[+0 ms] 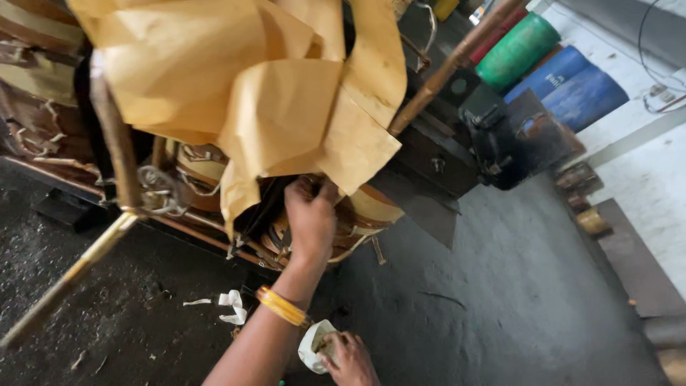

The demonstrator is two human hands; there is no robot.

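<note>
Left hand: the left hand reaches up to the coil winding of a large dark machine, fingers curled together and pressed against the winding's edge, just under the hanging paper; whether they pinch anything there cannot be told.
Wrist: a stack of gold bangles circles the left forearm.
Right hand: the right hand, low in the view, has its fingers closed on a roll of white tape (only part of the roll shows behind the knuckles).
Paper: creased tan insulating paper drapes over the top of the machine and hangs down to touch the winding.
Rods: a brass-coloured rod slants across the lower left; a copper bar rises to the upper right.
Floor: scraps of white tape lie on the dark concrete floor near the machine's base.
Background: a green drum and a blue drum lie well apart from the hands, upper right.
</note>
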